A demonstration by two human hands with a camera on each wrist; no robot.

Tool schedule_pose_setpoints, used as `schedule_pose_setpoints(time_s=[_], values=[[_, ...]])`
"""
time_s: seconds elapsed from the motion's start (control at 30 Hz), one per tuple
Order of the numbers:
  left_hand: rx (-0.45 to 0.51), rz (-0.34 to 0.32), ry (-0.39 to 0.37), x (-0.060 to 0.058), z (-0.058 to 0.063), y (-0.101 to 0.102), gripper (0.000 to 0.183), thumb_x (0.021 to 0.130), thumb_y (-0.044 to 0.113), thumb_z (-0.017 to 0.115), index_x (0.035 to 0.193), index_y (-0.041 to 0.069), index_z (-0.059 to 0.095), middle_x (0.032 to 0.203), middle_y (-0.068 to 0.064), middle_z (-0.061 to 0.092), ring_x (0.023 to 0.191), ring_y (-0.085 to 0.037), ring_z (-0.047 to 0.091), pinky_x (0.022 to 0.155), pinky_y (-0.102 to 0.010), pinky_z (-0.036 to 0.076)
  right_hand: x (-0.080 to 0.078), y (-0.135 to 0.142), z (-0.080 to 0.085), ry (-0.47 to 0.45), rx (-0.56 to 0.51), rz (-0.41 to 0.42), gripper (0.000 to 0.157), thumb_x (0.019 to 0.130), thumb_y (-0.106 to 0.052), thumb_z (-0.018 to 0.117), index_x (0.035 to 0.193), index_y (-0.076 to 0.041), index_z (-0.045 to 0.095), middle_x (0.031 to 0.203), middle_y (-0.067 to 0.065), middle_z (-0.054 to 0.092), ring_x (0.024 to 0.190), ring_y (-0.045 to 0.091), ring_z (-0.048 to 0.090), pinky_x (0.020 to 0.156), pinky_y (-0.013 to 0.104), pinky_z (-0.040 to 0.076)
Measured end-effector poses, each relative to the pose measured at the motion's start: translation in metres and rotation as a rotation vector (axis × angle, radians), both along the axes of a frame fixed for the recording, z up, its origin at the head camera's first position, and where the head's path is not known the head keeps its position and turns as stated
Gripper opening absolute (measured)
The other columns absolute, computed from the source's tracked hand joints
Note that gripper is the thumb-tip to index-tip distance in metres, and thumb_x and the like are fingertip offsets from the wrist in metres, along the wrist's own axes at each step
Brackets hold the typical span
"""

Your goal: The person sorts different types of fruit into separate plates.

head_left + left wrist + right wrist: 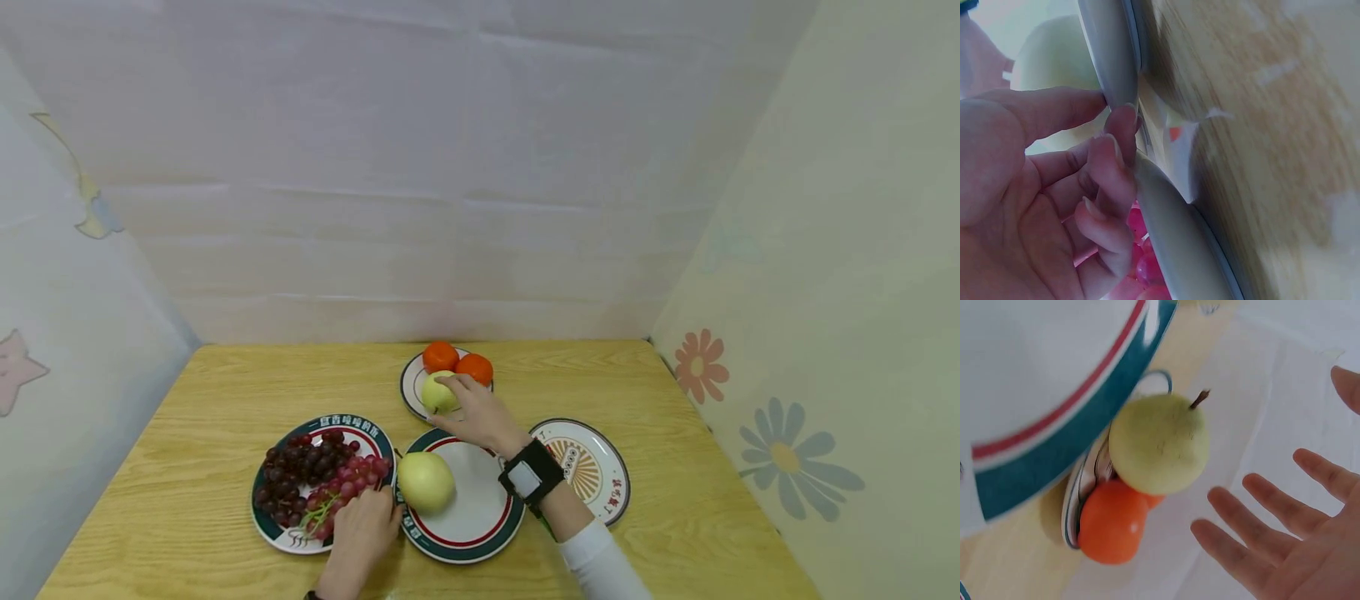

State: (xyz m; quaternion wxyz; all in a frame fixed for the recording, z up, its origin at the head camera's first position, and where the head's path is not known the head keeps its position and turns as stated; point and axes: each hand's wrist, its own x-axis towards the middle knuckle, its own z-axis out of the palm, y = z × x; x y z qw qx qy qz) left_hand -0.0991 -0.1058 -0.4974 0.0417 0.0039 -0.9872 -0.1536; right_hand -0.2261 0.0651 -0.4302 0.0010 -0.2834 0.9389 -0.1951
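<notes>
My left hand [363, 533] is low between two green-rimmed plates. In the left wrist view its thumb and index finger pinch the rim of the middle plate [480, 487], with the other fingers curled near the grape plate [371, 429]. A large yellow-green pear [426, 483] sits at the left of the middle plate. My right hand [480, 412] reaches over the small back plate [409, 385]. Its fingers are spread, apart from a second pear [1160, 444] in the right wrist view. That pear lies on the small plate against two orange-red fruits [474, 368].
Dark grapes [288, 471] and red grapes [360, 477] with green stems cover much of the left plate. A white plate [603, 471] with an orange print stands at the right, partly behind my right forearm. Cloth walls [450, 208] border the wooden table [202, 433].
</notes>
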Motion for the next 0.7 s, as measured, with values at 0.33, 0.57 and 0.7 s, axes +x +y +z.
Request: schedule_pose_setpoints(time_s=[0.33,0.57,0.7], values=[[-0.005,0.008,-0.014,0.000,0.000,0.001,0.022,0.077,0.025,0.072,0.074,0.006,0.062,0.063,-0.012,0.061,0.053,-0.030,0.056,0.043,-0.041,0.039,-0.042,-0.009,-0.012,-0.027,0.096,-0.081,0.071,0.077,-0.047,0.070,0.138,-0.024,0.040,0.140,0.009,0.041,0.116,0.032,0.050,0.084,0.053,0.050],[-0.002,0.004,-0.004,0.001,0.000,0.002,0.022,0.077,0.025,0.072,0.072,0.006,0.061,0.061,-0.012,0.060,0.052,-0.029,0.056,0.042,-0.040,0.038,-0.050,-0.019,-0.028,-0.093,0.128,-0.084,0.077,0.076,-0.045,0.072,0.141,-0.030,0.034,0.143,0.008,0.036,0.109,0.032,0.055,0.086,0.053,0.048],[0.003,0.006,-0.033,0.001,0.000,0.002,0.023,0.077,0.026,0.072,0.072,0.006,0.061,0.060,-0.010,0.059,0.050,-0.027,0.055,0.041,-0.038,0.038,-0.052,-0.023,-0.034,-0.098,0.133,-0.084,0.080,0.075,-0.045,0.073,0.142,-0.032,0.031,0.144,0.008,0.034,0.110,0.033,0.055,0.086,0.054,0.048]])
